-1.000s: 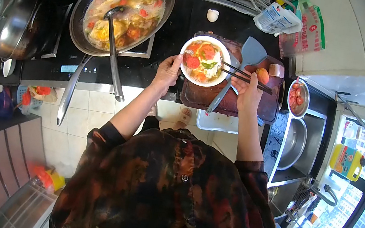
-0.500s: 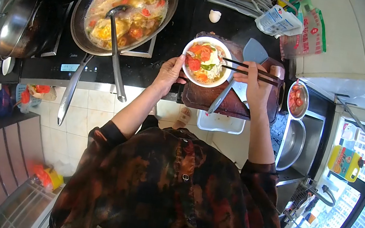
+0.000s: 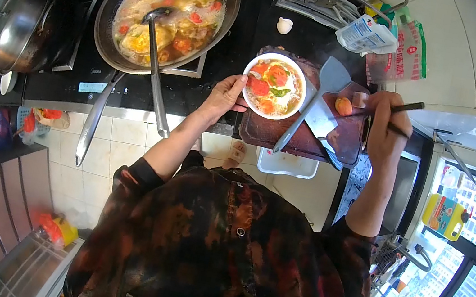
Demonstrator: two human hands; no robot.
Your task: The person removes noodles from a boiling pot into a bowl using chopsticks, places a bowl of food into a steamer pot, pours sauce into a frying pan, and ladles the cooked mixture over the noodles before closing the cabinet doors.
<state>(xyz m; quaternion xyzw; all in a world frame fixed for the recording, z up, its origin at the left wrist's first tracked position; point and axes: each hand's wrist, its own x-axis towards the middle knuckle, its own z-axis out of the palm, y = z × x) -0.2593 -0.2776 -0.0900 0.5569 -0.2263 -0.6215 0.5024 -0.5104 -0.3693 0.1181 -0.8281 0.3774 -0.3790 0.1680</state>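
Observation:
My left hand grips the left rim of a white bowl that holds soup with tomato, egg and green pieces. The bowl is over the left part of a dark red cutting board. At the board's right edge my right hand is closed around dark chopsticks, their ends pointing right. Between the hands, a grey-blue spatula and a cleaver lie on the board, with a small reddish-orange piece of food beside them.
A pan of tomato and egg soup with a ladle in it stands on the stove at left. An eggshell and a cutlery rack are behind the board. The sink is at right.
My right hand has moved right, away from the bowl, with the chopsticks, which now point away from the bowl. My left hand has stayed on the bowl.

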